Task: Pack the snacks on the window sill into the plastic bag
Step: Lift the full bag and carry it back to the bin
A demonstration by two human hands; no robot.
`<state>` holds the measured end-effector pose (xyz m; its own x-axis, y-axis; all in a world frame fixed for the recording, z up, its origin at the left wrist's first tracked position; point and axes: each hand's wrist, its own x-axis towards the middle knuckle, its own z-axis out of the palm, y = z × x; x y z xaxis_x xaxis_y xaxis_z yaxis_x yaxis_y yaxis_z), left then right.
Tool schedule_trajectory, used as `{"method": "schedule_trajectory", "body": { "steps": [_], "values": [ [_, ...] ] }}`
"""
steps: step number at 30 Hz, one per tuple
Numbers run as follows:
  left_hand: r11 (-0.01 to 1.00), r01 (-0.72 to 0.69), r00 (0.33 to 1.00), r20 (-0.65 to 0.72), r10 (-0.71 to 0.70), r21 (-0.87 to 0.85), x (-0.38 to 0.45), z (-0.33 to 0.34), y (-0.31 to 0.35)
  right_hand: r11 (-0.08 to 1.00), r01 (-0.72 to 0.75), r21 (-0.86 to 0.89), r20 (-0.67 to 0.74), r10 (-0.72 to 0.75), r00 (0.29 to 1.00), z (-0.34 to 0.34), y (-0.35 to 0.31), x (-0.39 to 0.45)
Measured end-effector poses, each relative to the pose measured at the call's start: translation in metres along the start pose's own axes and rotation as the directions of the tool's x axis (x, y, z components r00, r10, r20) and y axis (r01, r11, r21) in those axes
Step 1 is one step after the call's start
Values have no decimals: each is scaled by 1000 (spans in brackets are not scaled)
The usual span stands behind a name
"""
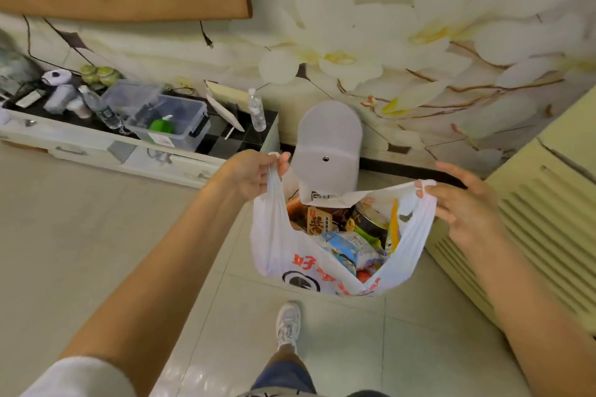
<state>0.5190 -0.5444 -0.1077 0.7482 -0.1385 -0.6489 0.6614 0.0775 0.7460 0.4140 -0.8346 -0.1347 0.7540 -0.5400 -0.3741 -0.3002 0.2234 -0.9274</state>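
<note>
A white plastic bag [277, 251] with red print hangs open in mid-air above the floor. It is full of snack packets [342, 235] in several colours, among them a brown packet and a blue-and-white one. My left hand [254, 174] grips the bag's left handle. My right hand [464, 206] pinches the right handle between thumb and fingers, the other fingers spread. The handles are pulled apart, so the bag's mouth gapes. No window sill is in view.
A grey domed appliance [329, 142] stands on the floor right behind the bag. A low cabinet [96, 148] at the left carries clear boxes and water bottles. A cream ribbed radiator cover [548, 235] is at the right. My shoe [288, 325] is on the tiled floor.
</note>
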Motion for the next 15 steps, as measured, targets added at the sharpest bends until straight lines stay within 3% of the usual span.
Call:
{"method": "schedule_trajectory", "body": {
  "steps": [9, 15],
  "values": [
    [994, 113, 992, 53, -112, -11, 159, 19, 110, 999, -54, -8, -147, 52, 988, 78, -34, 133],
    [985, 161, 985, -55, -165, -61, 271, 43, 149, 994, -109, -30, -138, 104, 985, 114, -41, 250]
  ]
}}
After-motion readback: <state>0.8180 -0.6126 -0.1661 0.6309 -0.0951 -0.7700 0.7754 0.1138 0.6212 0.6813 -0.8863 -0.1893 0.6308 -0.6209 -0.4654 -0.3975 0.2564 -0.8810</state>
